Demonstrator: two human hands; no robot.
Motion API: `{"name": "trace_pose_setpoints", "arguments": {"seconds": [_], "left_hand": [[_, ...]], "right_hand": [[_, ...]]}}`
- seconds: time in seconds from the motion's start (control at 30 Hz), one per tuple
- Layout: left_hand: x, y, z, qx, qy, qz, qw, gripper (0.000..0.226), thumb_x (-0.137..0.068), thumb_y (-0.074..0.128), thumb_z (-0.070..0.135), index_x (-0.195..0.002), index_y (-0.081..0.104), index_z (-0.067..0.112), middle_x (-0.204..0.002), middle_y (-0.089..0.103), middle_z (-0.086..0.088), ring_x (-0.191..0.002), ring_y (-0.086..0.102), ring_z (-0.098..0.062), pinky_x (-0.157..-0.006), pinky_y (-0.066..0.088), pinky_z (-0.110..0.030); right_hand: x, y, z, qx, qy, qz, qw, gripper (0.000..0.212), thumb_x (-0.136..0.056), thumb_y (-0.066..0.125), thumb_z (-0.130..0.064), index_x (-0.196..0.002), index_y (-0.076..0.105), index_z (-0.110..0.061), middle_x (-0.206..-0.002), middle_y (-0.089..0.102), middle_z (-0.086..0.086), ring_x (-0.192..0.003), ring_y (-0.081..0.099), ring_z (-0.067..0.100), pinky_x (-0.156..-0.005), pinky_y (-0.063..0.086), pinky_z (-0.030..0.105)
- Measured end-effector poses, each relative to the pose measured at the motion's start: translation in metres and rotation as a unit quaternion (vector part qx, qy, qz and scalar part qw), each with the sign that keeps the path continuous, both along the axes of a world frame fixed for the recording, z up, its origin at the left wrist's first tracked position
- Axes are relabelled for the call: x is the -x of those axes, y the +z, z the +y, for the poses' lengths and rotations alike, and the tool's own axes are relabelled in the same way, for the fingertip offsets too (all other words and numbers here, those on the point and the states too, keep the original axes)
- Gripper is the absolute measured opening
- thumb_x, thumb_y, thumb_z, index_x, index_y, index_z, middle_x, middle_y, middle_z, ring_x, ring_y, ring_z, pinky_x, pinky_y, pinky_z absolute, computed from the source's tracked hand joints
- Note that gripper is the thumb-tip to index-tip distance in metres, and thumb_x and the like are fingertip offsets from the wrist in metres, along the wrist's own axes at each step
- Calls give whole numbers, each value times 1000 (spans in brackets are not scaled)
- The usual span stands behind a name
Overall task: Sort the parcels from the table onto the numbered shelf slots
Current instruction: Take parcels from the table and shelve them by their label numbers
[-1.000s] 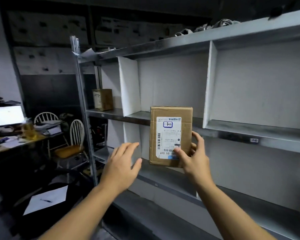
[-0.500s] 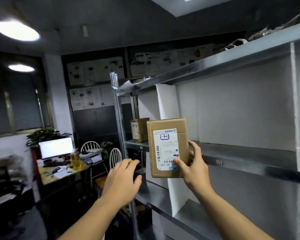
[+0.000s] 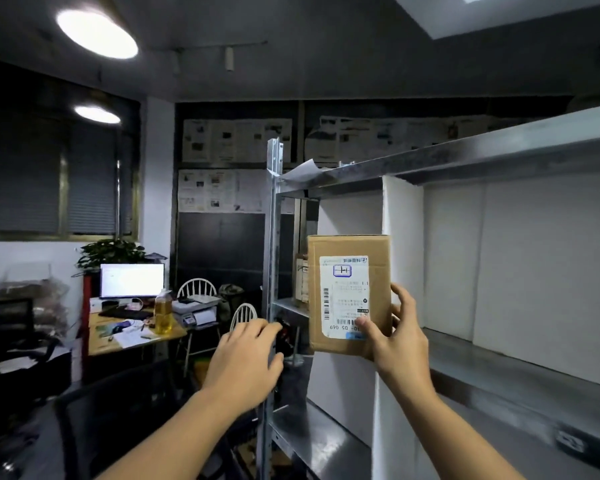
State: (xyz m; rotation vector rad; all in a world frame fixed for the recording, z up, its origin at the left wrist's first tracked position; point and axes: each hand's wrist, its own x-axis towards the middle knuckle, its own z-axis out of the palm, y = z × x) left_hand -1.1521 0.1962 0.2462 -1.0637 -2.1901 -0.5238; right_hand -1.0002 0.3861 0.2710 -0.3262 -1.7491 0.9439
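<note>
The brown cardboard parcel (image 3: 349,292) is off the table and up in the air, pinched at its lower right corner by the right hand (image 3: 399,341). The thumb (image 3: 368,327) presses on the foot of the white shipping label (image 3: 343,296) and the fingers (image 3: 400,299) wrap behind the right edge. It stands upright with its long axis vertical and the label facing the person.

Directly behind it is the front edge of a white divider panel (image 3: 402,209) in the grey metal shelf rack (image 3: 499,368), so the parcel sits between two slots. The left-hand slot already holds a second cardboard box (image 3: 302,278), which shows just past the parcel's left edge. The right-hand slot looks bare in the part that shows.

The left hand (image 3: 246,358) holds nothing. Its fingers are relaxed and spread, and it hangs low and to the left of the parcel, apart from it, in front of the rack's upright post.

The right hand alone carries the load, and the next move probably turns on which side of the divider the parcel belongs. A small tag shows on a lower shelf lip, but it is too blurred to read, so the slot numbers cannot be made out. Either way the parcel would likely need to go forward past the shelf lip, and it seems to have ample height to enter upright.
</note>
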Motion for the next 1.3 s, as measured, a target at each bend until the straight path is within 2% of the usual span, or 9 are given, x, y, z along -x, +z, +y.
{"name": "trace_pose_setpoints", "arguments": {"seconds": [0.13,0.3,0.53,0.63,0.7,0.83,1.03,1.17,1.3], "left_hand": [[44,-2,28,-10,-17,-9,1000,49,-94,42,47,-141,36,34,-141,39,14,-129,35,-10,-106,32,-31],[107,-2,70,-23,-68,-10,997,48,-94,42,47,-140,37,35,-139,42,14,-128,36,-10,-107,32,-31],[197,14,126,-40,-145,-9,989,48,-94,44,45,-140,39,33,-136,44,13,-126,38,-11,-107,33,-33],[226,22,146,-46,-182,-5,982,49,-94,45,45,-141,39,33,-138,44,12,-128,37,-11,-108,33,-34],[239,25,158,-50,-206,-4,977,48,-94,46,44,-140,40,33,-138,45,11,-127,39,-12,-107,34,-35],[252,25,179,-50,-250,-2,967,46,-94,47,42,-139,41,32,-137,45,10,-124,41,-13,-104,36,-36],[260,15,197,-48,-290,-13,956,45,-93,49,40,-137,44,28,-134,49,7,-122,43,-17,-100,39,-38],[271,12,203,-54,-306,-19,950,44,-94,50,39,-136,46,28,-134,49,8,-121,43,-15,-100,39,-37],[281,14,210,-53,-312,-24,948,44,-94,49,40,-137,44,30,-134,46,11,-122,41,-12,-101,37,-34]], "right_hand": [[38,-2,15,-4,-23,-17,1000,71,-84,79,-25,-135,35,-51,-129,60,-2,-116,59,18,-97,53,50],[92,-2,35,-20,-80,-22,996,71,-85,78,-27,-139,35,-42,-135,59,-7,-124,54,12,-107,46,43],[164,5,60,-12,-166,-35,985,73,-86,76,-28,-140,31,-47,-130,58,-12,-119,55,11,-100,49,35],[183,8,73,12,-195,-26,980,71,-87,75,-26,-138,31,-48,-118,56,-20,-112,55,6,-96,51,37],[191,7,80,30,-213,-30,976,71,-88,74,-27,-139,29,-45,-111,52,-25,-104,53,2,-93,54,39],[202,2,87,57,-255,-43,964,72,-89,73,-28,-143,28,-39,-119,54,-17,-98,52,1,-93,54,41],[213,-13,96,83,-297,-65,949,79,-87,76,-28,-148,26,-38,-125,60,-7,-105,57,7,-90,54,34],[221,-15,103,106,-308,-71,943,78,-88,74,-31,-147,24,-39,-130,61,-7,-117,62,18,-92,54,39],[227,-12,110,124,-303,-102,939,77,-90,72,-31,-145,19,-41,-132,60,-7,-117,63,20,-90,55,41]]}}
